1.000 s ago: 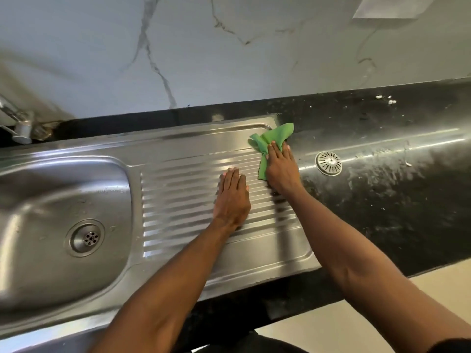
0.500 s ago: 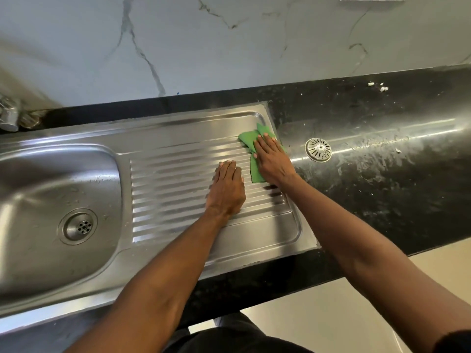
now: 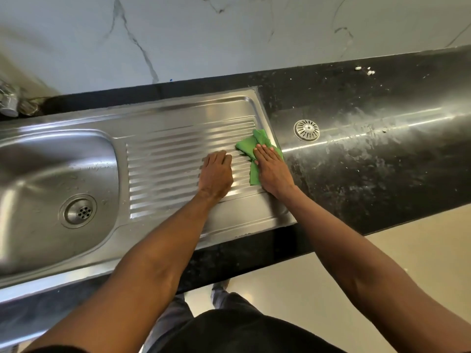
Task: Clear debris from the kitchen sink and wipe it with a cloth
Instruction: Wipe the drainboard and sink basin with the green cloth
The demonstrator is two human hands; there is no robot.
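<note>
A stainless steel sink (image 3: 51,174) fills the left, its basin holding a round drain (image 3: 79,212). Its ribbed draining board (image 3: 173,164) stretches to the right. My right hand (image 3: 274,171) lies flat on a green cloth (image 3: 251,145) at the right edge of the ribs, pressing it down. Part of the cloth sticks out beyond the fingertips. My left hand (image 3: 216,174) rests palm down on the ribs just left of it, fingers curled, holding nothing.
A round metal strainer (image 3: 306,130) lies on the black counter (image 3: 369,154) right of the sink, among white smears. Small white crumbs (image 3: 367,70) sit near the marble wall. A tap base (image 3: 10,103) stands at the far left. Floor shows beyond the counter's front edge.
My right hand has drawn the green cloth back toward me along the right edge of the draining board. My left hand stays on the ribs. The camera view has shifted.
</note>
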